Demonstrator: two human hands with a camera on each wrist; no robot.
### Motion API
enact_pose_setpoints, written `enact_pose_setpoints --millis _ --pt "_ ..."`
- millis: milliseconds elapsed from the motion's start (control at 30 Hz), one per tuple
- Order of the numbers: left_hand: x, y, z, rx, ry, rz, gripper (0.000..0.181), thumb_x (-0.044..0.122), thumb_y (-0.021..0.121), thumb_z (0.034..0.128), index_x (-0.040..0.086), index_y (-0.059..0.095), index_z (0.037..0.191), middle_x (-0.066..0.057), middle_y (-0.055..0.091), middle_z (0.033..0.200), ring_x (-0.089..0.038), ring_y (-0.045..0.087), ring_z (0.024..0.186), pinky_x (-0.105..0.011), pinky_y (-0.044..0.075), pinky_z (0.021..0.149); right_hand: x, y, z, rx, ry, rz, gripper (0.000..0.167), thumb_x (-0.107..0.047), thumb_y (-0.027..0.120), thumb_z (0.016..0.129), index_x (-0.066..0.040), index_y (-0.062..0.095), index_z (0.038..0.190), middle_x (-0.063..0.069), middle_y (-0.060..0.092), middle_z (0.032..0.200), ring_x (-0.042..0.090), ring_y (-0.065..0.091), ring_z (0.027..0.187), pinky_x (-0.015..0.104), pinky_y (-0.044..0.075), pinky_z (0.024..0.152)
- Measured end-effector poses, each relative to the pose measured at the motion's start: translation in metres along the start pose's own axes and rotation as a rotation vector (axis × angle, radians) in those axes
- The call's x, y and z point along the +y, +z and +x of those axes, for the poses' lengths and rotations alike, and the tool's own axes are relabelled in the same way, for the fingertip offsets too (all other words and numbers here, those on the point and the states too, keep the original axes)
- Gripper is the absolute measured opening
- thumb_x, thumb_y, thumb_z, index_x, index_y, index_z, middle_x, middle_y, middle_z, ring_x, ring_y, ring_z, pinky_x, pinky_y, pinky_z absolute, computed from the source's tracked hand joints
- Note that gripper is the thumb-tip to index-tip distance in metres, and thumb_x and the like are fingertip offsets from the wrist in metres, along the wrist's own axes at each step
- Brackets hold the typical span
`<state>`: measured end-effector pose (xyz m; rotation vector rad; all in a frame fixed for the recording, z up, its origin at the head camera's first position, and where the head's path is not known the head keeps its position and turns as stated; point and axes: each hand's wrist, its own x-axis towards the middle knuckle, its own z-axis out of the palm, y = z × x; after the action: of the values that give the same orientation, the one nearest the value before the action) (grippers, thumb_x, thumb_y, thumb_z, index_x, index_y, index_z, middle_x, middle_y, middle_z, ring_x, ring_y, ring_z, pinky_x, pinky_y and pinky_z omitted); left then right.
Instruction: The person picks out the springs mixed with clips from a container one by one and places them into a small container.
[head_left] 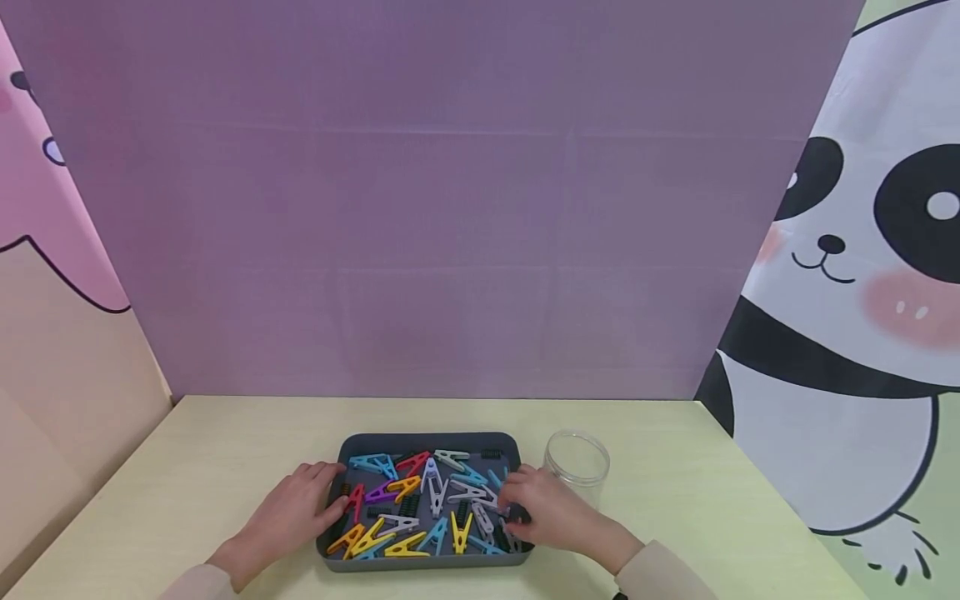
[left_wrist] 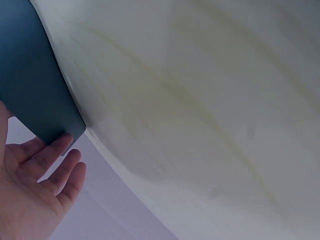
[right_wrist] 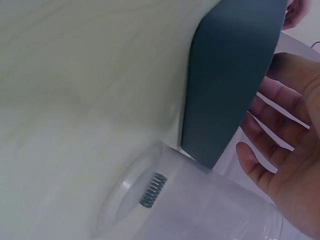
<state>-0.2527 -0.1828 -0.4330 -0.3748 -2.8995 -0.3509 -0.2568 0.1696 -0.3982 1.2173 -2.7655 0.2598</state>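
Note:
A dark grey tray [head_left: 423, 564] holds many colored clips, among them a yellow clip [head_left: 461, 533] and a lilac clip [head_left: 433, 487], with several black springs [head_left: 408, 505]. At its left side my left hand [head_left: 288, 512] [left_wrist: 37, 185] grips the edge, thumb over the rim and fingers against the outer wall. My right hand [head_left: 558, 508] [right_wrist: 295, 150] reaches over the right rim, its fingertips low among the clips. Something dark shows between thumb and forefinger; whether they pinch it I cannot tell. The tray wall hides those fingertips in the right wrist view.
A clear round jar [head_left: 577, 458] [right_wrist: 200, 200] stands just right of the tray, behind my right hand. A dark spring [right_wrist: 153, 190] shows inside it in the right wrist view. The pale table [head_left: 247, 433] ends at a purple backdrop [head_left: 450, 250].

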Motion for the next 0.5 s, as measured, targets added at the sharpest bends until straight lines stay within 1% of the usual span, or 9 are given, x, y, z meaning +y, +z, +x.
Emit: enact_pose_setpoints --millis 200,367,500 --pt "-0.0018 0.0019 0.0003 0.002 0.007 -0.008 0.046 0.035 0.067 0.0795 0.009 0.057 0.116 -0.006 0.06 0.114 -0.022 0.054 0.103 -0.044 0.047 0.091 0.0 0.0038 0.0029 -0.042 0.01 -0.008 0.013 -0.024 0.073 0.075 -0.019 0.068 0.086 -0.01 0.062 0.086 0.005 0.048 0.081 0.023 0.044 0.068" --pt "-0.0028 0.0033 0.0011 0.0 0.006 -0.012 0.046 0.035 0.067 0.0797 0.009 0.057 0.116 -0.006 0.061 0.114 -0.022 0.054 0.103 -0.044 0.047 0.091 0.0003 0.0073 0.0051 -0.078 0.026 -0.047 0.014 -0.028 0.074 0.074 -0.022 0.068 0.086 -0.012 0.061 0.087 0.005 0.046 0.081 0.023 0.039 0.067" --pt "-0.0032 0.0043 0.0018 -0.005 0.003 -0.015 0.047 0.035 0.067 0.0798 0.009 0.057 0.117 -0.007 0.06 0.115 -0.022 0.054 0.103 -0.044 0.047 0.091 0.0015 0.0094 0.0062 -0.094 0.014 -0.069 0.015 -0.029 0.074 0.074 -0.023 0.068 0.085 -0.012 0.061 0.087 0.005 0.045 0.082 0.023 0.034 0.068"
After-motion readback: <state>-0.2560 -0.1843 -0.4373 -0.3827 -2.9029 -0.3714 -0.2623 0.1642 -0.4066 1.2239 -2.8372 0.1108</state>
